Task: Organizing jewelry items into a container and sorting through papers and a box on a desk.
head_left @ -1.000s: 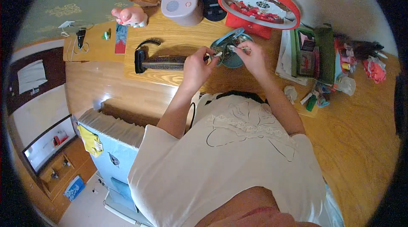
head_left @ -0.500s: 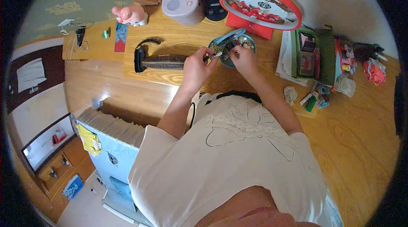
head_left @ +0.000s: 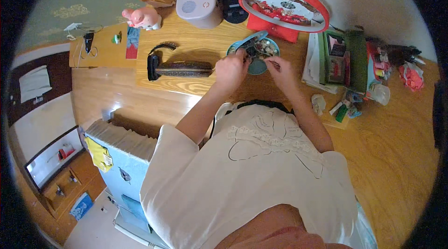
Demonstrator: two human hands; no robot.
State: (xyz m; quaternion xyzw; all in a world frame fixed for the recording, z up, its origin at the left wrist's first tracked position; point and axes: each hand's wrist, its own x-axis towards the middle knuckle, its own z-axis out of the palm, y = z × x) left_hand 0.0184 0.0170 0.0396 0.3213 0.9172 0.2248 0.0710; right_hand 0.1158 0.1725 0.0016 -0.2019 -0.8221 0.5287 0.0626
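A round teal container (head_left: pixel 258 68) stands at the table's near edge, with several small mixed trinkets (head_left: pixel 269 47) in its compartments. Its blue lid or divider (head_left: pixel 252 39) tilts up across the middle. My left hand (head_left: pixel 230 72) is over the container's left side, fingers closed and pointing into it; what they grip is hidden. At its right rim my right hand (head_left: pixel 283 75) pinches thumb and finger together on something small and dark, too tiny to name. Left of my hands lies a dark patterned long object (head_left: pixel 184 69) with a black end and coiled cord.
A red-framed oval mirror (head_left: pixel 322 18) and a lilac speaker-like box (head_left: pixel 198 7) stand behind. To the right are a green open box (head_left: pixel 358 64), papers (head_left: pixel 313 60) and a crumpled plastic bag (head_left: pixel 318 104). A pink figurine (head_left: pixel 143 17) sits far left.
My left hand has moved right and lower over the container, and the trinket it held up is now out of sight. My right hand has shifted right, away from the middle to the rim.
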